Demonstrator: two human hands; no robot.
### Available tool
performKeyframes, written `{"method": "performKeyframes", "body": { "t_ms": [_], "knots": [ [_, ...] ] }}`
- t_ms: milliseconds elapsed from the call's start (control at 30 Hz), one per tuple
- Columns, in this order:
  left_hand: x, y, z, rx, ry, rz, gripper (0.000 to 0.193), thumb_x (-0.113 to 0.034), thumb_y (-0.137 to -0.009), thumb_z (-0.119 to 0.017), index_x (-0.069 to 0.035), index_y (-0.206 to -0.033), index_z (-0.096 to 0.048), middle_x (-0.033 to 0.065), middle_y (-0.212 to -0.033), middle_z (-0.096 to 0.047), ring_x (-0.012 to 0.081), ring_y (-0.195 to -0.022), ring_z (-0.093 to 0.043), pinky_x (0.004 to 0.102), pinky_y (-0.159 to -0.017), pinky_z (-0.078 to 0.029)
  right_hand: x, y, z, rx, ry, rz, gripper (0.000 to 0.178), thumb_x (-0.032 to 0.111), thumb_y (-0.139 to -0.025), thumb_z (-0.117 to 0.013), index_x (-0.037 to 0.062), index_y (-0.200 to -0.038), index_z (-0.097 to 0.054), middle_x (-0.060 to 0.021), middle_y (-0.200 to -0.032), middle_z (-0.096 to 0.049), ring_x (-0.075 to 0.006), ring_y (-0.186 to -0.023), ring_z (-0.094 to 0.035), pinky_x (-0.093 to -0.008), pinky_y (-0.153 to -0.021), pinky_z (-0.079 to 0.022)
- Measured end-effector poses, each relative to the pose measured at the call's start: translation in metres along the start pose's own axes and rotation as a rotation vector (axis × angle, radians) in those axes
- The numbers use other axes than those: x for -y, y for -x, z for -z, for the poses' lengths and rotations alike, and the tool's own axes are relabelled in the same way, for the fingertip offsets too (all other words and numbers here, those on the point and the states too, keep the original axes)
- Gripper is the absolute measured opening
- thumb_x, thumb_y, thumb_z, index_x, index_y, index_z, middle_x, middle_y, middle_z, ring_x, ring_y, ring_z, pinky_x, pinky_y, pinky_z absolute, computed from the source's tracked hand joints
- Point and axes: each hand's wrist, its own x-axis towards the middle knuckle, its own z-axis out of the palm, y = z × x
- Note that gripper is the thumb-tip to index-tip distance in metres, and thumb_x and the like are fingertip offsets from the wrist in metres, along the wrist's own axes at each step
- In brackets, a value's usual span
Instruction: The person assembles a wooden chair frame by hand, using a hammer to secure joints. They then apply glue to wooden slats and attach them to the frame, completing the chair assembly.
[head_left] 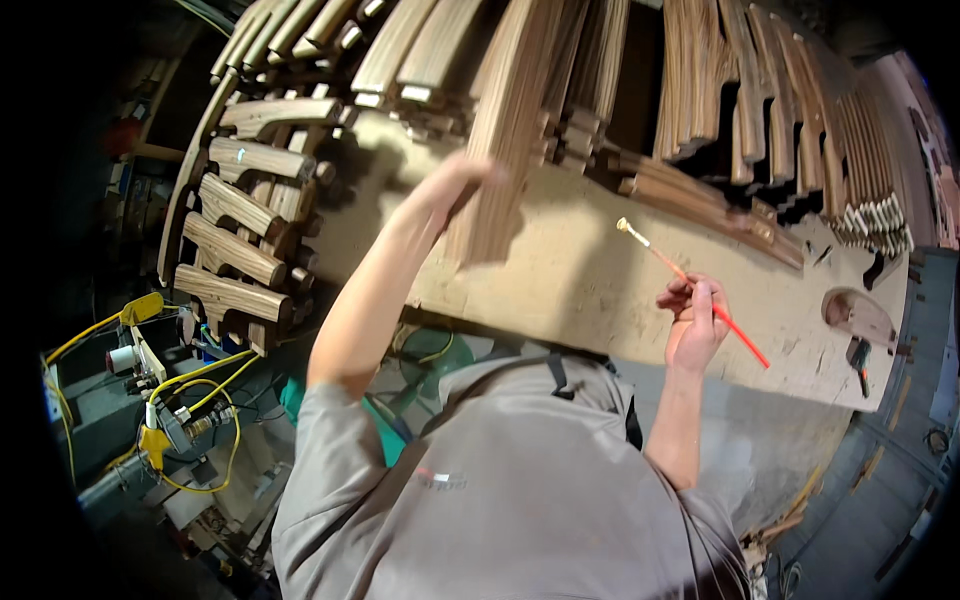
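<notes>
My left hand (pixel 462 185) is closed around the edge of a long striped wooden board (pixel 495 170), tilted up over the workbench (pixel 570 290). Motion smears both the board and my fingers a little. In my right hand (pixel 697 312), pinched between thumb and fingers, is a thin brush (pixel 742 338) with a red handle. Its pale, yellowish tip points away to the upper left, above the bare bench top and apart from the board.
Curved wooden pieces (pixel 230 247) are stacked on the left. More long wooden parts (pixel 690 90) line the far side, with a low wooden stack (pixel 715 210) before them. A dark-handled tool (pixel 859 362) lies at the right edge. Yellow cables (pixel 215 385) hang at lower left.
</notes>
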Motion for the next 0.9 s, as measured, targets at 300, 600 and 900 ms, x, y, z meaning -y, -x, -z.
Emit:
{"method": "performKeyframes", "body": {
  "t_ms": [300,600,900],
  "knots": [
    [0.111,0.175,-0.023,-0.335,-0.61,-0.171,0.104,-0.001,-0.062,-0.068,-0.001,-0.157,-0.025,0.0173,-0.137,-0.055,0.0233,-0.123,-0.056,0.0342,-0.106,-0.043,0.033,-0.075,-0.057,0.403,-0.129,-0.059,0.041,0.024,-0.097,-0.068,-0.0074,-0.121,-0.056,-0.0216,-0.122,-0.065,-0.027,-0.11,-0.068,-0.035,-0.094,-0.057],
    [0.24,0.329,-0.109,-0.951,-1.277,-0.3,0.105,-0.007,-0.055,-0.08,0.005,-0.148,-0.033,0.0266,-0.124,-0.055,0.0454,-0.113,-0.056,0.0484,-0.099,-0.047,0.041,-0.013,-0.127,0.517,-0.193,-0.279,0.057,0.024,-0.083,-0.081,-0.0061,-0.125,-0.057,-0.0124,-0.114,-0.067,-0.02,-0.103,-0.064,-0.0331,-0.097,-0.05],
    [0.203,0.275,-0.13,-0.976,-0.763,-0.489,0.108,-0.022,-0.052,-0.086,-0.005,-0.145,-0.035,0.0219,-0.118,-0.063,0.0397,-0.096,-0.068,0.0445,-0.082,-0.057,0.007,0.103,-0.115,1.154,0.001,-0.393,0.049,0.022,-0.095,-0.07,-0.0052,-0.133,-0.054,-0.0085,-0.117,-0.066,-0.016,-0.102,-0.062,-0.0319,-0.094,-0.05]
  ]
}}
